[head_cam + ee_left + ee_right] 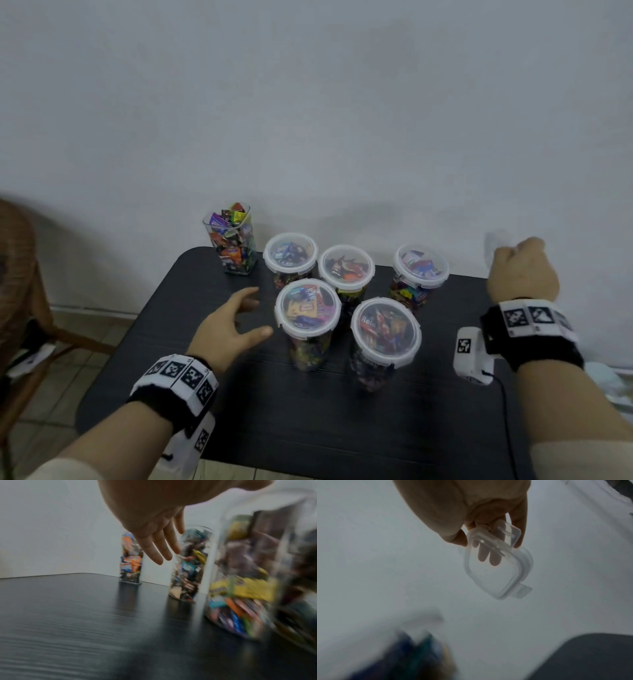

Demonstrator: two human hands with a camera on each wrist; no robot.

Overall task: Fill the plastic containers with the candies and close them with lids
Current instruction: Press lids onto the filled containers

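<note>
Standing lidless: square container (pixel 234 238) (candies (pixel 230 219) heaped); five round lidded.

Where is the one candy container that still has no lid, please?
In the head view, the square container stands at the table's far left corner by the wall, just left of the back-left lidded round container and beyond the open left hand.

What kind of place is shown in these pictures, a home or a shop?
Probably a room in a home: a small black wood-grain table against a plain white wall, a brown wicker chair beside it, and a beige tiled floor.
</note>
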